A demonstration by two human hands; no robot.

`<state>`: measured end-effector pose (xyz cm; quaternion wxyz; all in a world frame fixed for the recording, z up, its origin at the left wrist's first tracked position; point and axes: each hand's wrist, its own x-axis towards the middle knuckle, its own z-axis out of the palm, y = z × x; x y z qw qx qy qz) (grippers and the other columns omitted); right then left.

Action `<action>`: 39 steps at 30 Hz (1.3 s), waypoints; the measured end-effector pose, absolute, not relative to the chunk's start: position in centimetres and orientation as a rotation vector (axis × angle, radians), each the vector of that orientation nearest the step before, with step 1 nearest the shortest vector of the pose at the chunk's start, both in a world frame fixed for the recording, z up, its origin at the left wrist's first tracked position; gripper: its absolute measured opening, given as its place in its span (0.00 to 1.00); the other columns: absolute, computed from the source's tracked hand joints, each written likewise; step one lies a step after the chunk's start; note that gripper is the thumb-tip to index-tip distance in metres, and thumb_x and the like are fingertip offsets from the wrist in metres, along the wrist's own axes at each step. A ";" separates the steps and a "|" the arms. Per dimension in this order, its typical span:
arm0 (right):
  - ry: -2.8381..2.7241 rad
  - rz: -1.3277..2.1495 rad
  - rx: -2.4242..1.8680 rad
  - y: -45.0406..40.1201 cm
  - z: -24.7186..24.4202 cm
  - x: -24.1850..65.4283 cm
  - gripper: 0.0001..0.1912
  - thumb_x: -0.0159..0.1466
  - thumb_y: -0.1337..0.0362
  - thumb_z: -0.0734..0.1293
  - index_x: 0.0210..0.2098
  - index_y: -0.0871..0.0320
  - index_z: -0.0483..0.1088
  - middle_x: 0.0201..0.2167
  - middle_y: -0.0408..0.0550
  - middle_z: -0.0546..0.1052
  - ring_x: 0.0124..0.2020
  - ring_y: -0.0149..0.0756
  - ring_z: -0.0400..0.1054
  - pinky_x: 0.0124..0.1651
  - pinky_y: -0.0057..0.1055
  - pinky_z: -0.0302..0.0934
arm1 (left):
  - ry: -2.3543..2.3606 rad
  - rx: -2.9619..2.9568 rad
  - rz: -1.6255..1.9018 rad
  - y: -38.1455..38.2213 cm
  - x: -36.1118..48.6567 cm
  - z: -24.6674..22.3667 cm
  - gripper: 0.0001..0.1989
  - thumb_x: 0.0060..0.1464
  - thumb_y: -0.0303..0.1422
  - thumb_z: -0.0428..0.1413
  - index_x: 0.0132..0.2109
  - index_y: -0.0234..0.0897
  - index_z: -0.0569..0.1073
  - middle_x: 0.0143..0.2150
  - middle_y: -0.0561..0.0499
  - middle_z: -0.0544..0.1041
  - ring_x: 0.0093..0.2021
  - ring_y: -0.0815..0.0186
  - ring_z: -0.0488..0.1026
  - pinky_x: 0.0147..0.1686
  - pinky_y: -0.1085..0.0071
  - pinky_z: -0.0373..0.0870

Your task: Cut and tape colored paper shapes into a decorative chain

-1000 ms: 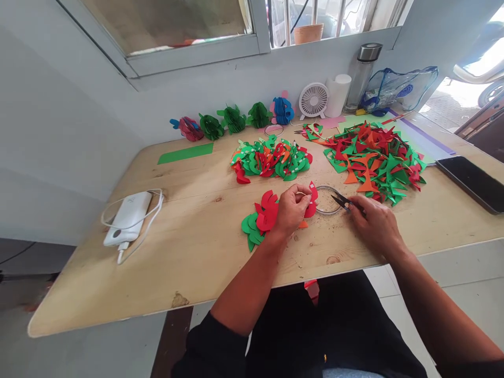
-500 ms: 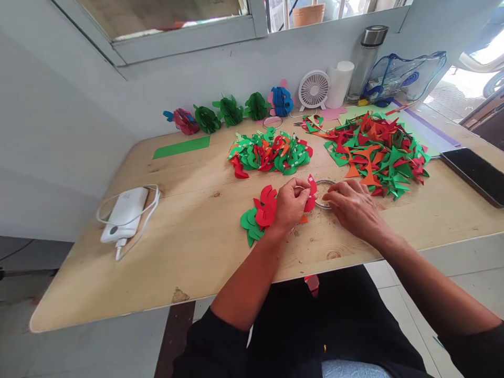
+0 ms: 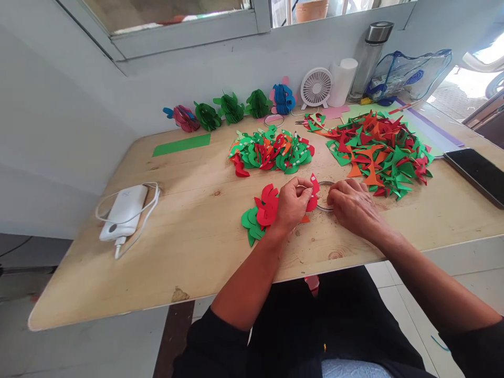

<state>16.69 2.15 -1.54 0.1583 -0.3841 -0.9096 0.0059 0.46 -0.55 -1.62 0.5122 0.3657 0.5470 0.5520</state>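
Note:
My left hand (image 3: 292,203) pinches a curved red paper piece (image 3: 314,185) that carries small white marks. Just right of it, my right hand (image 3: 352,203) has its fingers bent together at the right side of a tape roll (image 3: 323,208) lying on the table; whether it holds the roll or something small is hidden. Left of my left hand lie red cut pieces (image 3: 268,206) and green cut pieces (image 3: 252,224), partly covered by that hand. Beyond both hands sits a pile of red and green curved pieces (image 3: 271,152), many with white marks.
A big heap of paper scraps (image 3: 381,152) and a phone (image 3: 478,170) are at the right. At the left lies a power bank (image 3: 125,211) with its cable. Paper figures (image 3: 231,108), a small fan (image 3: 316,87) and a bottle (image 3: 366,68) line the wall.
The fingers of my right hand have curled closer together at the roll. My left hand keeps its pinch on the red piece. The view has shifted slightly.

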 end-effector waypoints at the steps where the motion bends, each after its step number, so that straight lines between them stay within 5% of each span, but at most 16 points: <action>1: -2.585 0.007 -1.114 2.2 -1.6 16.8 0.09 0.57 0.73 0.61 0.27 0.57 0.70 0.33 0.51 0.74 0.40 0.43 0.59 0.39 0.38 0.50 | 1.314 0.877 1.328 -0.6 0.5 -1.6 0.02 0.47 0.26 0.55 0.31 0.36 0.69 0.23 0.54 0.74 0.24 0.70 0.74 0.25 0.77 0.65; 22: -2.600 -0.069 -1.162 1.9 -1.4 17.2 0.07 0.62 0.68 0.62 0.30 0.56 0.71 0.34 0.50 0.75 0.43 0.44 0.60 0.42 0.39 0.51 | 1.322 0.876 1.322 -0.6 0.5 -1.4 0.02 0.48 0.25 0.54 0.30 0.36 0.69 0.22 0.55 0.72 0.22 0.72 0.70 0.23 0.78 0.62; 30: -2.668 -0.064 -1.009 1.0 -1.6 17.3 0.10 0.62 0.70 0.61 0.39 0.53 0.72 0.44 0.50 0.73 0.48 0.45 0.59 0.46 0.41 0.51 | 1.323 0.889 1.314 -0.7 0.5 -1.1 0.02 0.46 0.25 0.54 0.29 0.36 0.69 0.21 0.55 0.72 0.21 0.72 0.69 0.23 0.77 0.61; 39: -2.539 -0.076 -1.032 0.3 -1.7 18.1 0.11 0.55 0.78 0.61 0.24 0.57 0.69 0.40 0.50 0.74 0.47 0.43 0.60 0.46 0.40 0.52 | 1.320 0.899 1.346 -0.9 0.5 -1.5 0.01 0.47 0.27 0.54 0.31 0.36 0.69 0.22 0.56 0.71 0.20 0.74 0.66 0.21 0.79 0.59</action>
